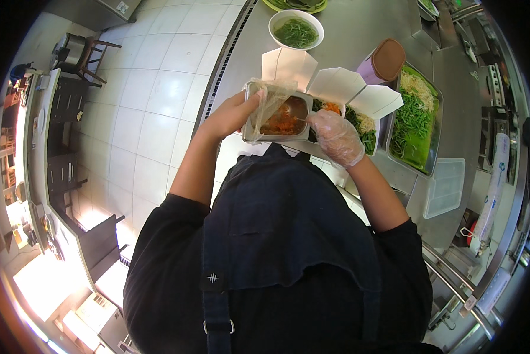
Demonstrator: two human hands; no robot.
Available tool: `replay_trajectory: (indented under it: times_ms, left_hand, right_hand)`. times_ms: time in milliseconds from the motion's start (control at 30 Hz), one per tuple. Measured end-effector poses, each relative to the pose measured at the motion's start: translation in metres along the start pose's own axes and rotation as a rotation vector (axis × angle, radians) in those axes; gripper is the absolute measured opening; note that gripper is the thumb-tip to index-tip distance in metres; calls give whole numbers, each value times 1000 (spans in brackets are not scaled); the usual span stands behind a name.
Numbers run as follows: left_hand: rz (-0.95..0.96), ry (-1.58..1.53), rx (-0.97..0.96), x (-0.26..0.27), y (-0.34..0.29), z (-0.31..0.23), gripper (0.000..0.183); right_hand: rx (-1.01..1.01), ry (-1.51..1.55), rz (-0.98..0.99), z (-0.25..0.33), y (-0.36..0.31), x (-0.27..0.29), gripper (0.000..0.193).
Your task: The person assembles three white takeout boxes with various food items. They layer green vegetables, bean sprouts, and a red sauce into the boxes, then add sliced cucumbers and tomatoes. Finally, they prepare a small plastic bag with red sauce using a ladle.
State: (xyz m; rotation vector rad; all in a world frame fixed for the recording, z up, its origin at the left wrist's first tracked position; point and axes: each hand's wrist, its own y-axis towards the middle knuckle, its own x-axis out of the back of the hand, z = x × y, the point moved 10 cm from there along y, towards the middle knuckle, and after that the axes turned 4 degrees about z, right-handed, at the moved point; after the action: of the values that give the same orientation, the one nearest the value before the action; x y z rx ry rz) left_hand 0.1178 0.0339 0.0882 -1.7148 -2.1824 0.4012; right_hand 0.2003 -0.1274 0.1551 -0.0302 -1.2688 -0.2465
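My left hand [232,115], ungloved, grips the left side of a small metal pan [305,134] with orange-red shredded food [276,125] in it. Crumpled clear plastic [271,97] drapes over that side of the pan, near my fingers. In a clear plastic glove, my right hand [338,138] is closed on the handle of a metal spoon [298,108], whose bowl lies inside the pan. Just right of the pan stand open white takeout boxes [338,84], holding greens, orange shreds and pale noodles or sprouts. My right hand is over their near edge and hides part of their contents.
Right of the boxes, a metal tray [433,156] carries chopped greens and pale sprouts. A brown-lidded container [389,59] stands behind it. A white bowl of greens [296,30] sits at the back. A translucent lid [445,187] lies at the right. The counter's left edge [220,65] borders the tiled floor.
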Motion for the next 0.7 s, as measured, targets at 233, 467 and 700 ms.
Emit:
replay_trajectory:
  times_ms: [233, 467, 700]
  left_hand:
    - [-16, 100, -37, -2, -9, -20, 58]
    - [-88, 69, -105, 10, -7, -15, 52]
    - [-73, 146, -40, 8, -12, -23, 51]
  right_hand:
    - [-175, -232, 54, 4, 5, -17, 32]
    - [-110, -7, 61, 8, -9, -32, 31]
    - [-181, 451, -2, 6, -5, -43, 21]
